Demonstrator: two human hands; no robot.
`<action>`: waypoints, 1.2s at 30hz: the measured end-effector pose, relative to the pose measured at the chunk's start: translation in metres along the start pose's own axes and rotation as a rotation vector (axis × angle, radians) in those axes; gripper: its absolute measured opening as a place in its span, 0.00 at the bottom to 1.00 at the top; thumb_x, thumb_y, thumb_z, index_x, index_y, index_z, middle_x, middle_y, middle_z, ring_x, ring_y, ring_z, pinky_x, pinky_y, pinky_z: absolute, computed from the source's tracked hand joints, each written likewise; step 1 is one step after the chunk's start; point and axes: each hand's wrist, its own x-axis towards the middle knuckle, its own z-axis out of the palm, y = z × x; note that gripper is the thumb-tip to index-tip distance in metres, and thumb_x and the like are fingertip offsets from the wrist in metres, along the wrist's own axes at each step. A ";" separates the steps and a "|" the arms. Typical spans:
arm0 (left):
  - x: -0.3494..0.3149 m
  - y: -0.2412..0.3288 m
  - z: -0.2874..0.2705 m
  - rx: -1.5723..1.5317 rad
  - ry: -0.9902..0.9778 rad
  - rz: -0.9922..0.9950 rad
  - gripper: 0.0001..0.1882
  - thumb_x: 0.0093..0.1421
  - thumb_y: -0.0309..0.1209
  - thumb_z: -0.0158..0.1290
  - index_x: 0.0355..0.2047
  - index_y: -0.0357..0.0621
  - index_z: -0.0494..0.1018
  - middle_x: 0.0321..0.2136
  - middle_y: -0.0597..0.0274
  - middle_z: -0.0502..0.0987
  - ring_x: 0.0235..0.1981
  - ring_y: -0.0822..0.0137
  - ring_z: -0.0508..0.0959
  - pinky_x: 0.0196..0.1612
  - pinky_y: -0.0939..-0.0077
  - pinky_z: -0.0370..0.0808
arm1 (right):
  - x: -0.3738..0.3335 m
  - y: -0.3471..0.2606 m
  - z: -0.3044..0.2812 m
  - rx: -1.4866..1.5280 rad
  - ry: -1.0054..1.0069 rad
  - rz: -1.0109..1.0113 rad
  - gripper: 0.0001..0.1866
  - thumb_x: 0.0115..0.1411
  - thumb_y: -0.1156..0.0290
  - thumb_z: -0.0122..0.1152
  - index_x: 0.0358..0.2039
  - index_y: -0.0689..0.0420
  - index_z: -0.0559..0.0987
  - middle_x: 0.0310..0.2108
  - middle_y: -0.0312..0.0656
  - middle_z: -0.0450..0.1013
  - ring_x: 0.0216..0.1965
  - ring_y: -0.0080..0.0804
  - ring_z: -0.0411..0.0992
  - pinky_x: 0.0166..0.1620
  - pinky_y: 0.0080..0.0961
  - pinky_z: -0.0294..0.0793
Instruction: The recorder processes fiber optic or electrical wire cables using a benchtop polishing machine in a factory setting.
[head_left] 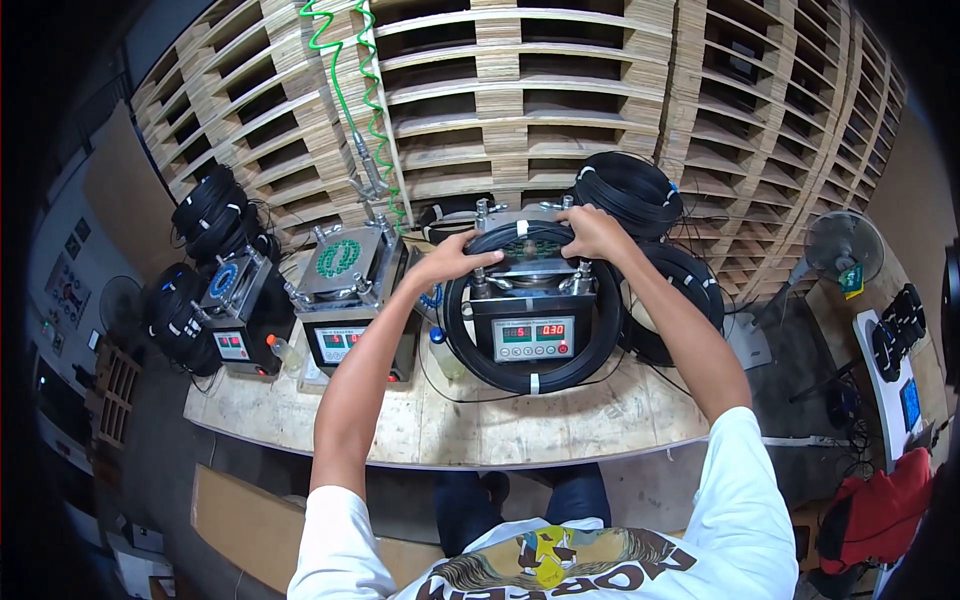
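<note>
A large coil of black cable (602,345), bound with white ties, hangs round the front of the middle machine (485,318). Its ring frames the machine's display panel, and its upper part crosses in front of the metal top plate. My left hand (452,260) grips the upper left of the coil, thumb pointing inward along it and fingers partly hidden behind. At the upper right, my right hand (594,234) is closed round the same coil. Green pieces on the plate show only partly behind the cable.
Two similar machines stand to the left, one with a ring of green pieces (339,258), one with a blue ring (224,281). More black coils (628,195) are stacked right and left. Bottles (286,352) stand between machines. A green spiral air hose (340,90) hangs above; pallets (500,75) rise behind.
</note>
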 end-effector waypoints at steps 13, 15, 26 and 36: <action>0.013 0.001 0.007 -0.250 0.254 0.139 0.39 0.55 0.52 0.66 0.55 0.29 0.74 0.43 0.50 0.83 0.43 0.67 0.81 0.51 0.72 0.75 | -0.009 -0.005 -0.011 0.107 0.300 -0.278 0.29 0.45 0.73 0.71 0.52 0.59 0.81 0.38 0.54 0.77 0.41 0.46 0.78 0.46 0.35 0.79; 0.007 -0.003 0.002 -0.255 0.260 0.131 0.39 0.55 0.51 0.66 0.56 0.31 0.74 0.43 0.51 0.83 0.43 0.68 0.81 0.51 0.72 0.75 | -0.016 -0.026 -0.016 0.188 0.295 -0.248 0.21 0.51 0.74 0.68 0.48 0.57 0.83 0.40 0.50 0.74 0.40 0.45 0.77 0.45 0.36 0.77; -0.018 0.035 -0.007 0.644 0.561 0.615 0.19 0.64 0.40 0.57 0.52 0.47 0.79 0.42 0.49 0.77 0.39 0.51 0.80 0.44 0.59 0.77 | -0.017 0.009 -0.010 0.472 0.291 -0.260 0.13 0.60 0.75 0.65 0.46 0.61 0.83 0.30 0.45 0.77 0.30 0.29 0.73 0.38 0.26 0.73; -0.036 0.066 -0.048 0.020 0.186 0.177 0.20 0.72 0.43 0.48 0.49 0.42 0.80 0.13 0.71 0.65 0.16 0.77 0.64 0.22 0.71 0.63 | -0.012 -0.004 -0.023 0.252 0.055 -0.220 0.20 0.54 0.58 0.73 0.46 0.49 0.86 0.35 0.48 0.82 0.36 0.38 0.81 0.41 0.32 0.78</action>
